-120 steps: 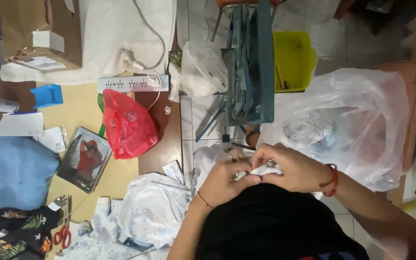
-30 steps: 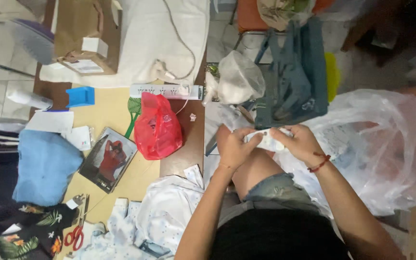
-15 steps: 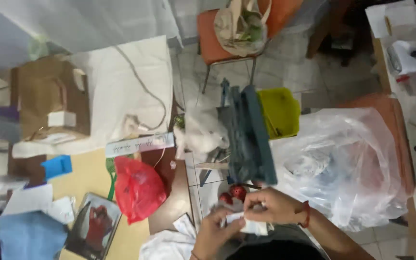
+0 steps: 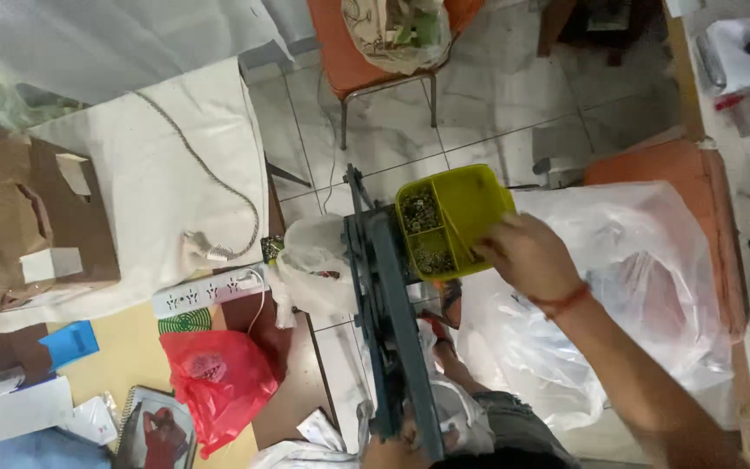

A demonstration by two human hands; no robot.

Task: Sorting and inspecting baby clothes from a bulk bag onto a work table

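- Looking down from my head, going left to right: a torn brown cardboard box (image 4: pixel 32 221) sits at the far left on a white cloth (image 4: pixel 162 165), with a grey cord (image 4: pixel 210 178) trailing across the cloth to a white power strip (image 4: pixel 210 291).
- Below that, the yellowish surface (image 4: pixel 123 365) carries a blue card (image 4: pixel 69 341), a red plastic bag (image 4: pixel 219 382) and a picture-covered notebook (image 4: pixel 154 434), all lying close together.
- In the middle, a dark blue-grey metal press (image 4: pixel 388 321) stands upright over my lap, with a crumpled white plastic bag (image 4: pixel 314 265) touching its left side.
- My left hand (image 4: pixel 392 443) is at the bottom edge, by the foot of the press; I cannot tell whether it is gripping or just resting there.
- My right hand (image 4: pixel 527 256) reaches up, fingers curled down into the right side of a yellow-green divided tray (image 4: pixel 457 195) that holds small metal pieces. Whether they have closed on anything is hidden.
- The tray perches just beside the top of the press, and I judge that a nudge from my right hand could tip it and scatter the pieces over the floor.
- My arm also crosses a big clear plastic bag (image 4: pixel 618 304), which could snag my wrist and drag.
- Around me: a pale tiled floor (image 4: pixel 496 104), an orange chair (image 4: pixel 366 61) holding a filled bag at the top, and an orange cushion (image 4: pixel 679 174) on the right.
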